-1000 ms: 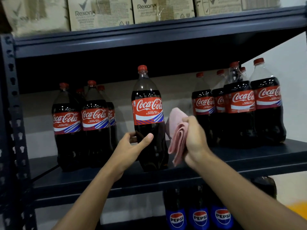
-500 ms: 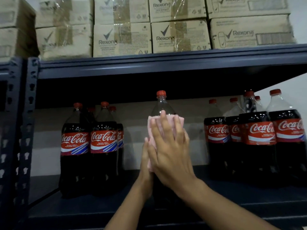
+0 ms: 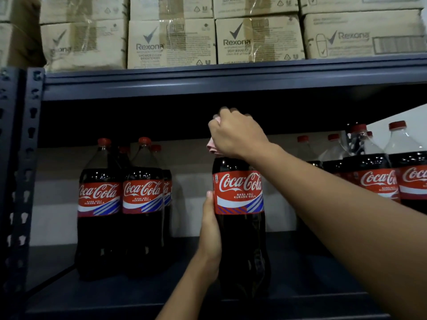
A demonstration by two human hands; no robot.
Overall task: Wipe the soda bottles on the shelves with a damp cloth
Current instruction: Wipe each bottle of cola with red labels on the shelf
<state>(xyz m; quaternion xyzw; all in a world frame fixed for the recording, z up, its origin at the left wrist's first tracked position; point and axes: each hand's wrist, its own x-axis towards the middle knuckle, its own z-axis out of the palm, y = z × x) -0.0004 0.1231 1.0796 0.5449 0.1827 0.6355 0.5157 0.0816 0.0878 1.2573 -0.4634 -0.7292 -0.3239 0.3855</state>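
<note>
The tall plastic cola bottle [image 3: 240, 239] is near-black, its label [image 3: 238, 192] red with white script and blue-white stripes; the crumpled cloth [image 3: 211, 147] pink.

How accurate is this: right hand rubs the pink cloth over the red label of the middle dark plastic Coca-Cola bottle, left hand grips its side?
Not over the red label: the head view shows the right hand clutching the pink cloth higher, over the top of the dark Coca-Cola bottle; the left hand grips its side.
</note>
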